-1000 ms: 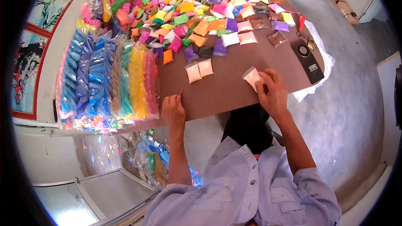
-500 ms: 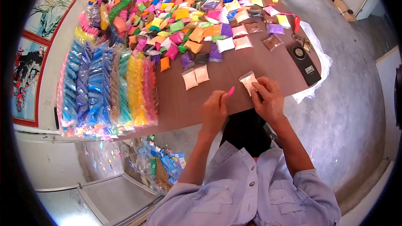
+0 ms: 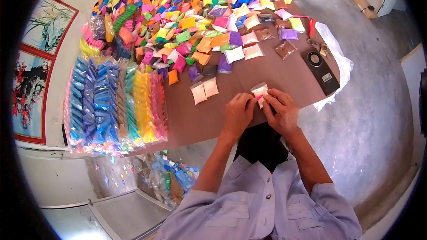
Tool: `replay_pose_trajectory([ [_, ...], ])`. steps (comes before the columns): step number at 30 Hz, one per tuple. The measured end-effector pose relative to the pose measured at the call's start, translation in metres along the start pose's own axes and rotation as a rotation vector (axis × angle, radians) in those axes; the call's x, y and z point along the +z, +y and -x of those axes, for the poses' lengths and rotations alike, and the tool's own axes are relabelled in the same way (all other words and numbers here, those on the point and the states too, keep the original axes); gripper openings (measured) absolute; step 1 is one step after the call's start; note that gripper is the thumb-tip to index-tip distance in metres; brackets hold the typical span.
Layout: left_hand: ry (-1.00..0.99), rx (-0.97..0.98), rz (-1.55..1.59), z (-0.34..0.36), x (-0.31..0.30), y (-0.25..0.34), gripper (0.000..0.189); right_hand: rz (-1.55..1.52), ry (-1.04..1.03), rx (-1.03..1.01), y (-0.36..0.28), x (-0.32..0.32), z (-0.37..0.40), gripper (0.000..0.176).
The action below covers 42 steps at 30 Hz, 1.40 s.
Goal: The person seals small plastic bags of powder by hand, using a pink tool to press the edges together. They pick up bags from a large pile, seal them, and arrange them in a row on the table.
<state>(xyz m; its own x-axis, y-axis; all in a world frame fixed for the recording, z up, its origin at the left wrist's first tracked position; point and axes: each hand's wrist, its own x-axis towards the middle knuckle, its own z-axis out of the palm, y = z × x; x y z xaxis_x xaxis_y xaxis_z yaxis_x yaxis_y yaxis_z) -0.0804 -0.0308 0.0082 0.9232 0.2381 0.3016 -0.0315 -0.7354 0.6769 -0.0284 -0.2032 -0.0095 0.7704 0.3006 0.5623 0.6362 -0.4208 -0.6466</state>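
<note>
Near the table's front edge, my right hand point(image 3: 283, 112) grips a small clear bag of pale pink material point(image 3: 259, 90) between thumb and fingers. My left hand point(image 3: 239, 112) is closed in a pinch at the bag's left side. A small bright pink strip point(image 3: 260, 98) shows against the bag by my left fingertips, and its far end is hidden. Two more pale pink bags point(image 3: 198, 94) lie side by side on the brown table point(image 3: 235, 80), left of and beyond my hands.
A large heap of colourful packets point(image 3: 178, 22) covers the far part of the table. Long bagged rows of packets point(image 3: 106, 102) stand on the left. A black phone point(image 3: 321, 71), keys point(image 3: 324, 49) and a brown packet point(image 3: 285, 50) lie on the right. Wrappers point(image 3: 175, 175) litter the floor.
My left hand has moved right and up, bringing the pink strip against the bag. My right hand, still gripping the bag, has shifted slightly left and down. The camera view has tilted a little.
</note>
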Motion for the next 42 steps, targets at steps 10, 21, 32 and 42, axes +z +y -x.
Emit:
replay_pose_trajectory([
  [10,-0.041,0.082,-0.068,-0.034,-0.002,-0.018,0.013,-0.003,-0.005,0.010,0.002,0.004,0.000,0.021],
  [21,-0.062,0.076,-0.108,-0.055,-0.013,-0.002,0.018,0.000,0.032,-0.025,0.006,0.003,-0.001,0.019],
  [32,-0.204,0.153,-0.183,-0.086,0.013,-0.003,0.013,-0.005,0.034,-0.019,0.006,0.006,-0.002,0.019],
  [42,-0.158,0.144,-0.017,-0.061,0.000,0.008,0.019,0.000,0.074,0.020,0.004,0.007,0.001,0.022],
])
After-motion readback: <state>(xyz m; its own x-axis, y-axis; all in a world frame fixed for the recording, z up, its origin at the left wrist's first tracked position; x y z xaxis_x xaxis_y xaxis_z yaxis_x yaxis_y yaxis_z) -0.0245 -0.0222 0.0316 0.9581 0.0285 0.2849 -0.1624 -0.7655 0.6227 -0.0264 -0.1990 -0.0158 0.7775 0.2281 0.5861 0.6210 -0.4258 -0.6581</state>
